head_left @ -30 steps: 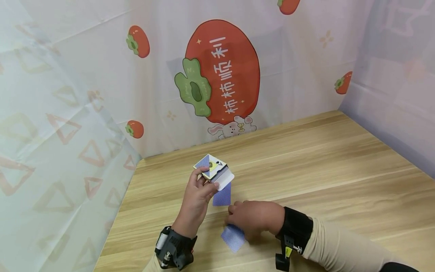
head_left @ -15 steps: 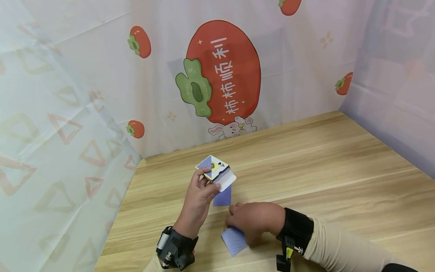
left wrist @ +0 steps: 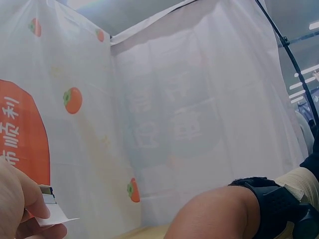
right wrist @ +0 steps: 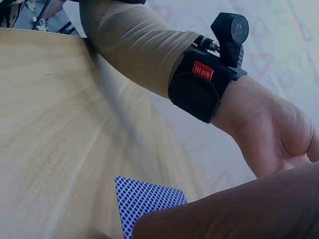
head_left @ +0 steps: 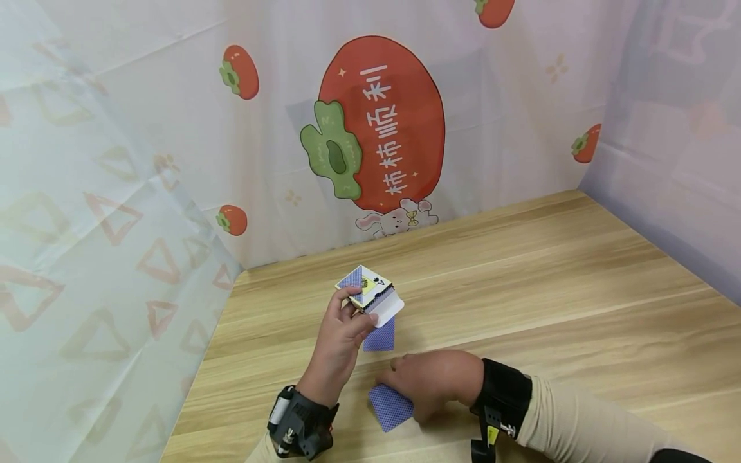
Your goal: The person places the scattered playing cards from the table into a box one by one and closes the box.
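My left hand [head_left: 345, 333] grips a playing-card box [head_left: 369, 290] above the table, an ace printed on its face, its white flap [head_left: 389, 310] folded out toward the right. Low over the wood, my right hand [head_left: 437, 382] pinches a blue-patterned playing card [head_left: 391, 408] that sticks out to its left; in the right wrist view a finger lies across the card [right wrist: 144, 199]. Whether more cards sit behind it, I cannot tell. Another blue-backed card [head_left: 379, 337] lies on the table between the hands, its far end hidden behind the box.
The wooden table [head_left: 521, 276] runs back to a white curtain [head_left: 498, 161] printed with red persimmons. Further pale curtains hang at the left [head_left: 116, 257] and right. A dark pole [left wrist: 294, 59] shows at the right of the left wrist view.
The card in my right hand has swung a little to the left, and the hand's fingers have shifted slightly left with it. My left hand and the box have barely moved.
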A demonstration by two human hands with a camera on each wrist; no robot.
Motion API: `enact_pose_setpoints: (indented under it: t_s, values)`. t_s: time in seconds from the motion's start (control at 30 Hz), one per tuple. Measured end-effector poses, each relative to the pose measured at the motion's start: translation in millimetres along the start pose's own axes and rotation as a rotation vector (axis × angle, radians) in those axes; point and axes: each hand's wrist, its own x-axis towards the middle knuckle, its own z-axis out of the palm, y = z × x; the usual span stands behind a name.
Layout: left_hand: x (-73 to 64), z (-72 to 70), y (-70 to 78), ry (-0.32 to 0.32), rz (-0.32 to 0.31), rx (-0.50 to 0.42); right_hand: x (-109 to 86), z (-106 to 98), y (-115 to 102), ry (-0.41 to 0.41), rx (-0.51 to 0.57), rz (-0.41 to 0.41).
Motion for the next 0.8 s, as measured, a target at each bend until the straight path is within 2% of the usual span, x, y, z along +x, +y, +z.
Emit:
enact_pose_setpoints:
  t_s: [0.37, 0.47, 0.6, 0.7, 0.8]
  values:
    - [0.5, -0.3, -0.7, -0.005, -0.008, 0.001, -4.7, -2.1, 0.6, -0.092, -0.090, -0.064]
    - [0.4, -0.6, -0.9, -0.008, -0.010, 0.000, -10.4, -8.8, -0.7, -0.098, -0.122, -0.042]
    - [0.4, -0.9, -1.3, -0.011, -0.008, -0.001, -24.3, -22.6, -3.5, -0.064, -0.127, 0.065]
    - [0.6, -1.1, -1.4, -0.013, -0.007, -0.005, -36.9, -36.3, -1.5, 0.001, -0.109, 0.135]
    - [1.0, -1.6, -1.8, -0.014, -0.007, 0.000, -49.8, -50.7, 4.5, 0.076, -0.091, 0.141]
